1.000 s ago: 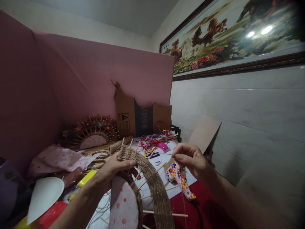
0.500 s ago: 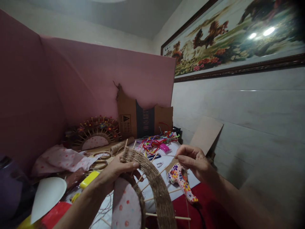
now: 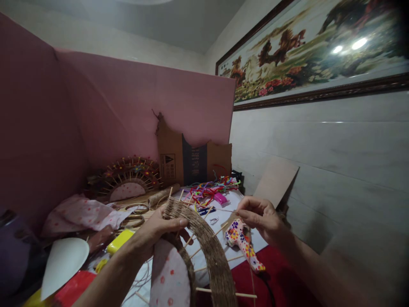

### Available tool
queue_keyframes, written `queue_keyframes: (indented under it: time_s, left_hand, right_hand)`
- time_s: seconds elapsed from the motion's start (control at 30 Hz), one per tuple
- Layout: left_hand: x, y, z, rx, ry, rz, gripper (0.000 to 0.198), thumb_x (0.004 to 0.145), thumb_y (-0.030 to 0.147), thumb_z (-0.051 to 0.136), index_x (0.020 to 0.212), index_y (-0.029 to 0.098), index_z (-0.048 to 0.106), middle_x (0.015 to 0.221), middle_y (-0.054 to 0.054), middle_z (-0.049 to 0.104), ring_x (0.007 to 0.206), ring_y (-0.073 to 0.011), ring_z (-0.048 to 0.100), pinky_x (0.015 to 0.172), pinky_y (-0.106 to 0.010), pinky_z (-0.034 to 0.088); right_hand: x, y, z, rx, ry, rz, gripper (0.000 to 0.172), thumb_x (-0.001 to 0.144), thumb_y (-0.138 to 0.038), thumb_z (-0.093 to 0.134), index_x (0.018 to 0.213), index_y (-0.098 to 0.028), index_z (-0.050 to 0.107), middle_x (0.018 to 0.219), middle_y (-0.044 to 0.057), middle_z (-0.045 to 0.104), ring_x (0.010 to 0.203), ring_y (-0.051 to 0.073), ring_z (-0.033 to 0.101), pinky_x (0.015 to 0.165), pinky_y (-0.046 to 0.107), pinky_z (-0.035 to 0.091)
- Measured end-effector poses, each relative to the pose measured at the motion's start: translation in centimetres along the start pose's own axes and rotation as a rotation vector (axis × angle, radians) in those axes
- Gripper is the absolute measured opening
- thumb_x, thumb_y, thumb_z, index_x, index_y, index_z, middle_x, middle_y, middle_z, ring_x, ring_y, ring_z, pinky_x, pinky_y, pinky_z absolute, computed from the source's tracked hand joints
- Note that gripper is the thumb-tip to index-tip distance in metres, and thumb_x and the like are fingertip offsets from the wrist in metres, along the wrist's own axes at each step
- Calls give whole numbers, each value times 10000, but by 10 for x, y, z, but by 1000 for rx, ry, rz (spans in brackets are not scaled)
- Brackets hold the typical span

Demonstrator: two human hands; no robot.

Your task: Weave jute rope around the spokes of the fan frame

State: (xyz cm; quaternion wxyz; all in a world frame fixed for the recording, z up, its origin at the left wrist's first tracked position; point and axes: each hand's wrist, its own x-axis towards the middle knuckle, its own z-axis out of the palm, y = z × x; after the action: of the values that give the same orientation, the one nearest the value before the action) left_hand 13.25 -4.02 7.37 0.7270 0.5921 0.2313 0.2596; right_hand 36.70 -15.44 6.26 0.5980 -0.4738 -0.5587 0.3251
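My left hand (image 3: 164, 228) grips a half-round fan-shaped piece by its curved woven twine band (image 3: 212, 251), thumb on top and fingers partly hidden behind. Thin wooden sticks (image 3: 220, 229) run outward through that band from a half disc covered in pink-spotted white cloth (image 3: 169, 273). Its lower part leaves the picture. To the right, my right hand (image 3: 262, 217) pinches a strand of twine (image 3: 226, 210) between thumb and fingertips. The strand stretches across to the sticks at the band's upper end, and a loose length hangs below the hand.
Behind stands a finished-looking fan piece (image 3: 128, 191) with colourful flowers. Pipe cleaners (image 3: 204, 192), gold-handled scissors (image 3: 134, 220), a twine roll (image 3: 162, 195) and a yellow pack (image 3: 120, 241) lie around. A flower-patterned object (image 3: 244, 245) sits under my right hand. Cardboard (image 3: 172, 157) leans at the back.
My right hand has shifted very slightly right and down with the twine still pinched. My left hand and the woven piece are almost unmoved.
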Motion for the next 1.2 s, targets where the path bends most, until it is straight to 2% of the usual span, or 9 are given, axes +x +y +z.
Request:
queue_keyframes:
  time_s: [0.57,0.87,1.07,1.2]
  left_hand:
    - [-2,1,5,-5,21,2,301,577,253,718,797,154,538,613,-39,639,471,-148,591,392,-199,381]
    - [1,-3,0,37,1,5,305,591,280,704,801,145,528,593,-55,633,479,-144,578,400,-195,385]
    - [0,-2,0,17,4,-8,311,580,277,712,804,152,536,627,-39,638,470,-130,574,402,-194,383]
    - [1,-1,0,4,12,-9,330,558,260,721,816,144,552,654,-43,647,517,-140,587,427,-197,399]
  right_hand:
    - [-3,7,-2,-16,-43,-18,149,727,-303,624,679,-164,599,515,-46,439,445,55,339,413,208,228]
    - [-8,12,1,3,-95,14,131,719,-287,633,749,-159,627,624,2,572,534,77,462,463,195,324]
    - [-12,12,6,-17,-155,39,169,717,-310,626,786,-156,637,664,25,585,516,90,488,475,223,382]
    - [-15,9,11,-77,-147,9,163,723,-302,619,764,-146,639,661,31,576,519,93,498,481,233,401]
